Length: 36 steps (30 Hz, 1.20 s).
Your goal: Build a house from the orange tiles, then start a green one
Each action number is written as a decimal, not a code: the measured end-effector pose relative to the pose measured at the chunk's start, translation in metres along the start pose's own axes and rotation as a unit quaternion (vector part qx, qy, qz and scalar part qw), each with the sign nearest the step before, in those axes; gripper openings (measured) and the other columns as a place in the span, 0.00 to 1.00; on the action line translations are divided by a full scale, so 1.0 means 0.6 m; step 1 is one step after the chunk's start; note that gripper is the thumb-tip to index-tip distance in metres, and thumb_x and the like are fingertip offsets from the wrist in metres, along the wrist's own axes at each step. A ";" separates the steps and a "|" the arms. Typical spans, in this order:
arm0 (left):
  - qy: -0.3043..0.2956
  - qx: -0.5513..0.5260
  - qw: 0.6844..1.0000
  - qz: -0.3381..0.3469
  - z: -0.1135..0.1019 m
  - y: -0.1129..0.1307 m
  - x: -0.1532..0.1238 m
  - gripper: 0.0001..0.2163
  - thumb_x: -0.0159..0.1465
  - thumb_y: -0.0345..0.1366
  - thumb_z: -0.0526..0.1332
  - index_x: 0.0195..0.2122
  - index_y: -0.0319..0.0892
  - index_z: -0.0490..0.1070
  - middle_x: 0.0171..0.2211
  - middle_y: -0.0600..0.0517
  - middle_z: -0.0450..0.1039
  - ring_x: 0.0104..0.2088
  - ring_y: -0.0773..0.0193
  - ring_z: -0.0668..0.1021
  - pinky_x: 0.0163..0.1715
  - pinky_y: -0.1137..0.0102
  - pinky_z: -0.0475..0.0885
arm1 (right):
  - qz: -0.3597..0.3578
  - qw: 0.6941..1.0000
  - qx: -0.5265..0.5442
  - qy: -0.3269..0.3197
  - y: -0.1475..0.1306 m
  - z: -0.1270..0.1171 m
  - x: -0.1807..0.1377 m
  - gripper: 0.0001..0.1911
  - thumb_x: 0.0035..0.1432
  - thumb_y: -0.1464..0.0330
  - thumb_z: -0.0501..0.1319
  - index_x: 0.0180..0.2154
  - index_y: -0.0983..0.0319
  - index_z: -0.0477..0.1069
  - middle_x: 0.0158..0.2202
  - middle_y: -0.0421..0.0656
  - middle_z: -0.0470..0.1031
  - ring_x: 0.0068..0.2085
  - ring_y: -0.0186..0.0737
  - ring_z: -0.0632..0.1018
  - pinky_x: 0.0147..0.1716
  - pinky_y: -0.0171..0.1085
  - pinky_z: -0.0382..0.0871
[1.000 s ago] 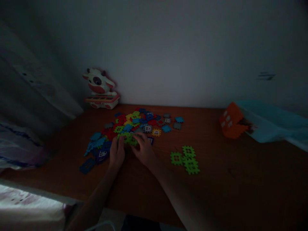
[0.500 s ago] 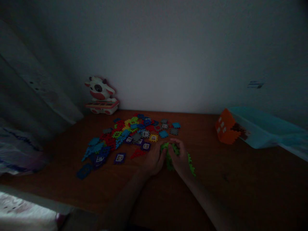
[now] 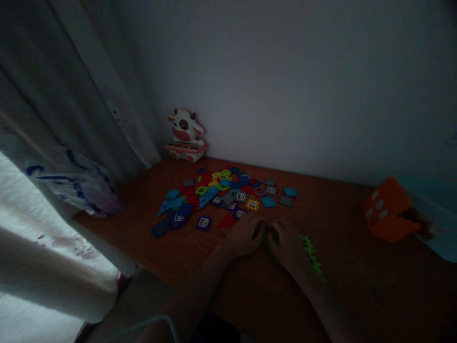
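Note:
My left hand [image 3: 245, 237] and my right hand [image 3: 288, 247] meet over the wooden table, with fingers curled round green interlocking building pieces [image 3: 273, 234]. The fingers cover most of these pieces, so how they are joined is hidden. Beyond my right wrist, a bright green toothed edge [image 3: 312, 255] sticks out; whether it belongs to the held pieces I cannot tell. Close to my left hand lie a red triangular piece [image 3: 227, 220] and a purple window piece [image 3: 240, 214].
A heap of colourful interlocking pieces [image 3: 214, 189] spreads left of centre. Behind it stands a cow toy keyboard [image 3: 185, 138]. At right, an orange house-shaped assembly [image 3: 387, 209] leans near a light blue bin [image 3: 437, 205]. A plastic bag [image 3: 82, 181] and curtain [image 3: 117, 90] border the left side.
The view has swung left, so things appear further right. My hands have closed further over the green pieces, hiding more of them.

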<state>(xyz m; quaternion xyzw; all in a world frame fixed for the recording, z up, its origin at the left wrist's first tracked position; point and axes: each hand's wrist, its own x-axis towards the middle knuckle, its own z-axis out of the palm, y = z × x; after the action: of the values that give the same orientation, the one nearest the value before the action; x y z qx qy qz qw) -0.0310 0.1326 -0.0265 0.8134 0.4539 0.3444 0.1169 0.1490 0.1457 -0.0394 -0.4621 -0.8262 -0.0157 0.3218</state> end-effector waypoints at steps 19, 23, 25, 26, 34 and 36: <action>0.041 0.185 0.982 -0.004 -0.102 -0.022 -0.061 0.16 0.66 0.34 0.58 0.54 0.42 0.69 0.49 0.43 0.73 0.48 0.52 0.74 0.50 0.59 0.71 | -0.215 0.971 0.003 0.107 -0.034 -0.034 0.010 0.08 0.62 0.71 0.58 0.43 0.57 0.71 0.36 0.45 0.80 0.37 0.47 0.79 0.40 0.47 0.67; 0.119 0.315 0.925 -0.178 -0.176 -0.093 -0.098 0.19 0.65 0.41 0.60 0.56 0.41 0.68 0.54 0.37 0.69 0.54 0.41 0.71 0.54 0.48 0.66 | -0.222 0.968 0.062 0.103 -0.052 -0.031 0.005 0.09 0.62 0.72 0.58 0.43 0.56 0.71 0.36 0.44 0.79 0.37 0.45 0.79 0.40 0.46 0.69; 0.157 0.361 0.883 -0.255 -0.202 -0.127 -0.118 0.30 0.61 0.52 0.64 0.58 0.37 0.67 0.60 0.31 0.64 0.58 0.33 0.67 0.56 0.43 0.62 | -0.219 0.968 0.086 0.090 -0.057 -0.025 0.002 0.09 0.63 0.72 0.58 0.43 0.56 0.71 0.36 0.44 0.79 0.37 0.44 0.79 0.39 0.45 0.70; 0.170 0.369 0.868 -0.286 -0.209 -0.141 -0.129 0.34 0.59 0.56 0.65 0.59 0.37 0.66 0.61 0.30 0.62 0.59 0.32 0.66 0.57 0.42 0.60 | -0.217 0.968 0.098 0.077 -0.058 -0.022 0.000 0.09 0.63 0.72 0.57 0.43 0.55 0.72 0.37 0.44 0.79 0.37 0.44 0.79 0.39 0.44 0.71; 0.101 0.338 0.871 -0.342 -0.194 -0.157 -0.155 0.26 0.65 0.48 0.60 0.61 0.40 0.65 0.61 0.36 0.68 0.60 0.41 0.68 0.61 0.45 0.57 | -0.187 0.969 0.164 0.008 -0.050 -0.011 -0.005 0.08 0.65 0.73 0.56 0.42 0.56 0.71 0.38 0.44 0.77 0.39 0.42 0.80 0.38 0.40 0.75; 0.085 0.322 0.887 -0.321 -0.196 -0.152 -0.152 0.22 0.65 0.41 0.60 0.59 0.42 0.67 0.59 0.40 0.70 0.60 0.44 0.70 0.61 0.47 0.58 | -0.182 0.968 0.171 0.005 -0.049 -0.012 -0.004 0.08 0.65 0.73 0.55 0.42 0.57 0.70 0.38 0.44 0.77 0.39 0.41 0.80 0.38 0.40 0.75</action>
<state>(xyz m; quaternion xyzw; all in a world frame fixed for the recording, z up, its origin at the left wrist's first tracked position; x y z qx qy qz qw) -0.2010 0.0949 -0.0274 0.5837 0.7846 0.1905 -0.0859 0.1308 0.1245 -0.0268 -0.2423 -0.8851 0.0650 0.3920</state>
